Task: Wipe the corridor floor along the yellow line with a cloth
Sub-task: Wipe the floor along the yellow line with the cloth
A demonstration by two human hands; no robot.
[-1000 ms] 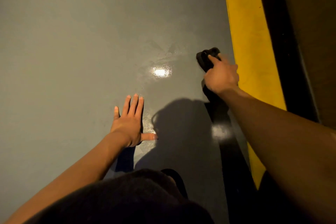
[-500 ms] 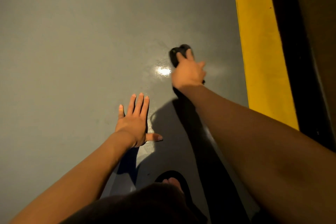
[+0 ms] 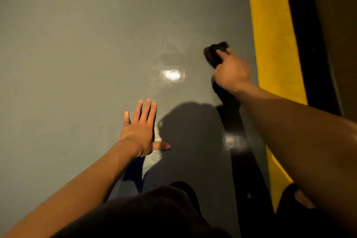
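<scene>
Cloth (image 3: 215, 53) (right hand (image 3: 230, 72)) swept rightward — nearer yellow line (image 3: 270, 35).

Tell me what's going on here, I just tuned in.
A person is crouched over a grey corridor floor, wiping it by hand. The right hand grips a dark cloth pressed to the floor just left of the yellow line; it looks blurred, so it is likely mid-stroke. The left hand lies flat on the floor with fingers spread, bracing. A bright glare spot shines between the hands.
</scene>
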